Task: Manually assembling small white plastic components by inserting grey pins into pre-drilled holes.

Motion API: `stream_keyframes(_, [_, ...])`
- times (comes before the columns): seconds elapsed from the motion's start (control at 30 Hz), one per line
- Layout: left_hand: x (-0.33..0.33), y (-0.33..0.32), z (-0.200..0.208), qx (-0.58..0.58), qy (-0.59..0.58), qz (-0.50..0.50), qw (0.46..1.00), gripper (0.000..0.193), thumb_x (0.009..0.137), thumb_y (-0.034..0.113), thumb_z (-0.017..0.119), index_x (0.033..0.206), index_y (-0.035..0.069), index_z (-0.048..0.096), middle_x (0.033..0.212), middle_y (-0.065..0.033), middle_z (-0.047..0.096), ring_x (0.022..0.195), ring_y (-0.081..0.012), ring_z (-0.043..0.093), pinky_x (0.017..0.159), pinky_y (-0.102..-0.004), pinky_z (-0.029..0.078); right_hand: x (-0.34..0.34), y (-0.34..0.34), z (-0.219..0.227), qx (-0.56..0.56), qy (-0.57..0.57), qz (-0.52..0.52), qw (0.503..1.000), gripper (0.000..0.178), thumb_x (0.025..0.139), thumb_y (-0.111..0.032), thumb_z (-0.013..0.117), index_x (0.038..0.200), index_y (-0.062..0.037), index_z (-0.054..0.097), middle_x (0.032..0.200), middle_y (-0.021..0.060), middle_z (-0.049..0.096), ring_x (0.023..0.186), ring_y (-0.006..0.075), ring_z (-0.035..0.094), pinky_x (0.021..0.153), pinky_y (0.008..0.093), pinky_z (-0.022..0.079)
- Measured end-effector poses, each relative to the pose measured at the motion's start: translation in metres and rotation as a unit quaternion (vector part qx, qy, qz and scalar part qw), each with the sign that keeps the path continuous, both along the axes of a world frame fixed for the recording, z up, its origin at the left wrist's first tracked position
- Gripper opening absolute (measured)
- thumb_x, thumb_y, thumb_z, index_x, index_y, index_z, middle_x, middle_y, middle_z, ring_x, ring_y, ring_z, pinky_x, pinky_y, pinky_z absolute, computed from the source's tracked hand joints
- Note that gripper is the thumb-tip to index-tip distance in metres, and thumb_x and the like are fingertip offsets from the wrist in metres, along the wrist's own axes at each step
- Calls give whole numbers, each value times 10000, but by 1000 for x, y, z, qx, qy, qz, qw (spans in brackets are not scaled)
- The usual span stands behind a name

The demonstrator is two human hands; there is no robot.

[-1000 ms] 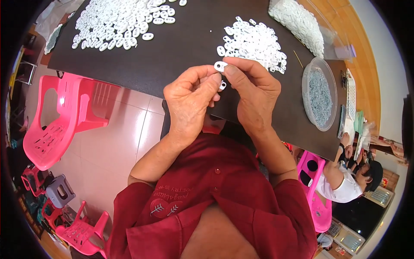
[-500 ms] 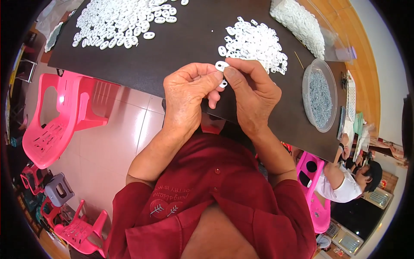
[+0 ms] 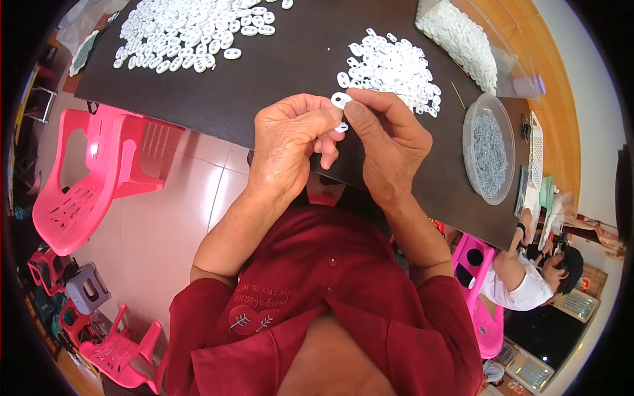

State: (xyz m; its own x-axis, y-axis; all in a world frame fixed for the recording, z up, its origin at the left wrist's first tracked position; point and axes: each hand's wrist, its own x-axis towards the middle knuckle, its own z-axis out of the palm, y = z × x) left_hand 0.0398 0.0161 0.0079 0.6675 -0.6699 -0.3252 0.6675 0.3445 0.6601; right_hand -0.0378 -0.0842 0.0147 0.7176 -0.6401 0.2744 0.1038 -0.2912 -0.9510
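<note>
Between my two hands, above the table's near edge, is a small white oval plastic piece with holes (image 3: 341, 99). My left hand (image 3: 290, 135) pinches it from the left, thumb and forefinger pressed together. My right hand (image 3: 391, 135) grips the same piece from the right with thumb and forefinger. A second small white piece (image 3: 341, 127) sticks out below, by my left fingers; how it is held is partly hidden. Just beyond my right hand lies a pile of small white plastic pieces (image 3: 393, 69). Farther left spreads a larger pile of white oval pieces (image 3: 178, 33).
On the dark table (image 3: 290, 59), a clear round tub of small silvery screws or pins (image 3: 487, 155) stands right. Behind it lies a clear bag of white pieces (image 3: 457, 43). Pink chairs (image 3: 86, 178) stand left. A person in a white top (image 3: 515, 280) sits at the right.
Both hands stay together on the white piece with only a slight shift. The lower white piece has turned a little. The whole view has moved slightly.
</note>
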Motion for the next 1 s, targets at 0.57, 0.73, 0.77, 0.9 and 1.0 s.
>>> stream_keyframes(0.57, [-1,-1,-2,9,-23,-5,1000,85,799,48,626,802,-25,583,645,-72,562,464,-105,493,397,-248,392,3,-4,3,68,-7,-7,998,142,821,-17,638,960,11,653,827,-4,620,735,43,535,658,185,431])
stream_keyframes(0.73, [-1,-1,0,-2,-8,14,1000,47,787,-10,598,781,-57,599,653,-92,584,444,-92,516,378,-213,409,4,-4,4,70,-13,2,997,143,822,-15,635,962,8,654,833,3,631,734,46,544,658,187,442])
stream_keyframes(0.77, [0,0,1,-2,-8,14,1000,47,787,-10,598,781,-57,599,653,-92,584,444,-92,516,378,-213,409,4,-4,4,66,-11,3,998,145,821,-14,635,963,9,654,830,2,630,730,48,546,654,188,443])
stream_keyframes(0.9, [1,1,4,7,-29,8,1000,79,800,10,621,815,-67,609,658,-100,596,450,-92,525,379,-202,405,5,-6,2,59,-14,5,998,143,819,-15,636,959,7,654,823,4,630,727,51,552,650,190,447])
stream_keyframes(1.0, [2,1,1,12,-48,5,999,108,807,34,637,841,-65,613,661,-98,602,447,-94,530,378,-209,408,4,-5,4,56,-4,2,998,141,817,-17,638,955,4,654,816,5,628,730,53,556,651,190,448])
